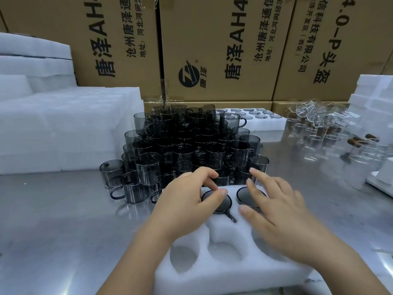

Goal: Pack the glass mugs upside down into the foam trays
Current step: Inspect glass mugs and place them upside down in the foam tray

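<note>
A white foam tray [223, 271] with round pockets lies in front of me on the steel table. Two smoky grey glass mugs sit upside down in its far pockets: the left mug [221, 204] and the right mug [246, 195]. My left hand [187, 201] rests on the left mug's base, thumb and fingers curled round its edge. My right hand [282, 216] hovers over the right mug with fingers spread and nearly straight, touching its rim area. A tall stack of grey mugs [187, 145] stands just behind the tray. The near pockets hold nothing.
Stacks of white foam trays [63, 128] stand at the left, more foam [374, 96] at the right. A filled tray [261, 120] lies behind the mug stack. Clear glassware [323, 128] crowds the right side. Cardboard boxes [223, 50] wall off the back.
</note>
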